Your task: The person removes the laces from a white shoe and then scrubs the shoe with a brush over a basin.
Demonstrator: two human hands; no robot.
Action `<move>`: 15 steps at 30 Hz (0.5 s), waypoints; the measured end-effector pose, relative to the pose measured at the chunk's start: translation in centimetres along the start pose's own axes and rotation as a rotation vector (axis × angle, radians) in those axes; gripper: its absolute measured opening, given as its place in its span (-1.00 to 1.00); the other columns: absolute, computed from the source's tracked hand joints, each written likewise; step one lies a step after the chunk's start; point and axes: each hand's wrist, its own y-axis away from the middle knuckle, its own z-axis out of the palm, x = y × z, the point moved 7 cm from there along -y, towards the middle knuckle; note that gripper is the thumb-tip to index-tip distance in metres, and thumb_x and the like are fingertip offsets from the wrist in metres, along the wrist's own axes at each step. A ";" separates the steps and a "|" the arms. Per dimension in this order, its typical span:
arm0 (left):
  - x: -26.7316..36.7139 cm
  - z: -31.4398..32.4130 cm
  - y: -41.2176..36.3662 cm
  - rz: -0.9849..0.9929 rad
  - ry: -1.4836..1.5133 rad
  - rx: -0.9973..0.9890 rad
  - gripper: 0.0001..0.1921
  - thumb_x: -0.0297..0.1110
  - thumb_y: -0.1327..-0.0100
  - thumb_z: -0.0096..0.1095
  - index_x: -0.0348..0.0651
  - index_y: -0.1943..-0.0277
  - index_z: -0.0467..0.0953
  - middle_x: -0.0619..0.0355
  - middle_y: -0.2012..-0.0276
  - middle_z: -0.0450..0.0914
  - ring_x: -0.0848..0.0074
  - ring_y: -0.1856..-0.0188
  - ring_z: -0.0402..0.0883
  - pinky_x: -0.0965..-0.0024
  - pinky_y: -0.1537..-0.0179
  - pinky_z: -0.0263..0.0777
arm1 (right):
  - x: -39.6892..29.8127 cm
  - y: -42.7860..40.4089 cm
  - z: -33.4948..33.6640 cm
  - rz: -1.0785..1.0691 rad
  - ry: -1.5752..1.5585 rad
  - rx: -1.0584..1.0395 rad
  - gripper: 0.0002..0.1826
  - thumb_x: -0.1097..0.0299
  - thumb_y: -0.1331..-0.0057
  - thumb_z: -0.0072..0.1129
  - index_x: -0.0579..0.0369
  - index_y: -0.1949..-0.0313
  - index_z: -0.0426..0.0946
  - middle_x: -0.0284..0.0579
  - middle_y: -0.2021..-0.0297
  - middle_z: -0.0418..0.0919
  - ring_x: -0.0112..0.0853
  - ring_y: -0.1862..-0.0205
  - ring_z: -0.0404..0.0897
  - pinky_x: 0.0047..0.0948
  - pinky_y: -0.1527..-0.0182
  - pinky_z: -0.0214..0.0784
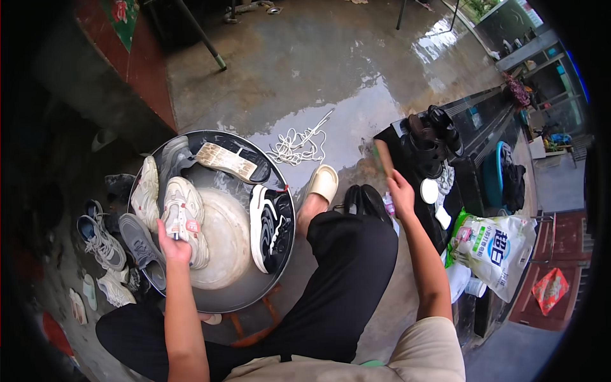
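Note:
My left hand (175,244) holds a white sneaker (184,198) with a reddish patch by its ankle opening, above a large round metal basin (279,289). A pale round object (226,243) lies under that shoe inside the basin. My right hand (402,193), off to the right, grips a brush with a wooden handle (383,155); its far end is blurred. Around the basin's inside are a black-and-white sneaker (260,229), a shoe with its sole up (226,160), a grey shoe (174,155) and another white sneaker (147,191).
White shoelaces (298,148) lie on the wet concrete floor (305,62). Grey sneakers (102,246) stand left of the basin. Black shoes (367,203) rest near my right knee. On the right are dark sandals (429,138), a washing-powder bag (494,246) and a blue tub (494,176).

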 end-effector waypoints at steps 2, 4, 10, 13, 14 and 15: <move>-0.4 -0.4 -0.2 0.006 -0.020 -0.002 -0.36 0.12 -0.41 -0.07 -0.27 -0.31 0.32 0.03 -0.24 0.46 0.23 -0.26 0.43 0.15 -0.34 0.20 | 6.5 -0.5 -3.9 -0.058 0.103 0.290 -0.49 0.16 -0.33 0.06 0.16 -0.19 0.45 -0.08 0.15 0.67 -0.32 0.20 0.64 -0.34 0.12 0.42; -0.3 0.4 0.4 0.030 -0.020 0.076 -0.36 0.10 -0.41 -0.06 -0.26 -0.33 0.31 0.03 -0.25 0.45 0.22 -0.28 0.40 0.17 -0.36 0.16 | 12.9 -0.9 -7.7 0.176 0.252 0.438 -0.51 0.05 -0.36 -0.06 0.10 -0.13 0.48 0.15 0.07 0.60 0.06 0.01 0.56 -0.13 -0.02 0.39; 0.6 0.7 0.9 0.031 -0.043 0.087 -0.38 0.07 -0.43 -0.09 -0.26 -0.34 0.30 0.03 -0.29 0.41 0.22 -0.31 0.36 0.16 -0.38 0.12 | 21.1 -2.9 -9.1 0.478 0.328 0.520 -0.53 0.05 -0.40 -0.07 0.00 -0.20 0.39 0.15 0.07 0.60 0.08 0.03 0.57 -0.04 0.00 0.38; 1.4 0.9 1.7 0.091 -0.082 0.146 -0.36 0.07 -0.42 -0.05 -0.25 -0.35 0.27 0.04 -0.31 0.38 0.20 -0.33 0.34 0.14 -0.39 0.09 | 23.0 -4.9 -6.4 0.536 0.424 0.343 -0.44 0.07 -0.40 -0.04 0.01 -0.31 0.30 0.23 0.01 0.57 0.06 -0.08 0.53 -0.10 -0.10 0.35; 1.1 1.3 1.8 0.082 -0.085 0.148 -0.36 0.07 -0.42 -0.05 -0.25 -0.35 0.27 0.04 -0.31 0.38 0.20 -0.33 0.34 0.14 -0.39 0.09 | 26.3 -5.2 -6.9 0.544 0.429 0.345 -0.44 0.07 -0.40 -0.04 0.01 -0.31 0.30 0.23 0.01 0.57 0.06 -0.08 0.53 -0.10 -0.10 0.35; -1.2 1.9 0.8 0.025 -0.061 0.135 -0.37 0.07 -0.42 -0.06 -0.26 -0.35 0.27 0.04 -0.31 0.38 0.20 -0.33 0.34 0.14 -0.39 0.09 | 31.6 -6.0 -11.1 0.444 0.424 0.463 -0.47 0.07 -0.40 -0.02 0.01 -0.29 0.33 0.16 0.11 0.61 0.01 0.06 0.59 -0.13 0.03 0.41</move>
